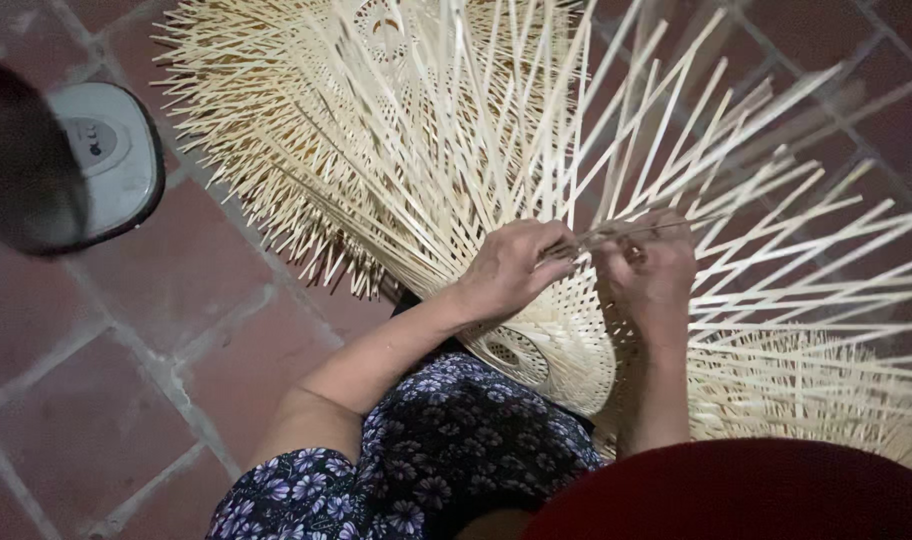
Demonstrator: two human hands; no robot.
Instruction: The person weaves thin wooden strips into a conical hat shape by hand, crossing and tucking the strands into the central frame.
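Woven bamboo piece (pixel 561 345) rests on the lap: centre woven, many loose strips (pixel 776 250) remain unwoven. Left hand (pixel 511 268) and right hand (pixel 654 270) both pinch one thin strip (pixel 616 233) — weaving is partly complete.

Floor of square reddish-brown clay tiles (pixel 186 270), pale grout lines. Rounded grey-white appliance base with buttons (pixel 111 155) at upper left. Light dim.

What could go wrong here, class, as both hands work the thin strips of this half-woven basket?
The left hand and right hand pinch one thin strip; bent too sharply, it might snap. Loose strip ends fan out stiffly around the hands and could scratch them. The woven basket rests against the lap and might slip.
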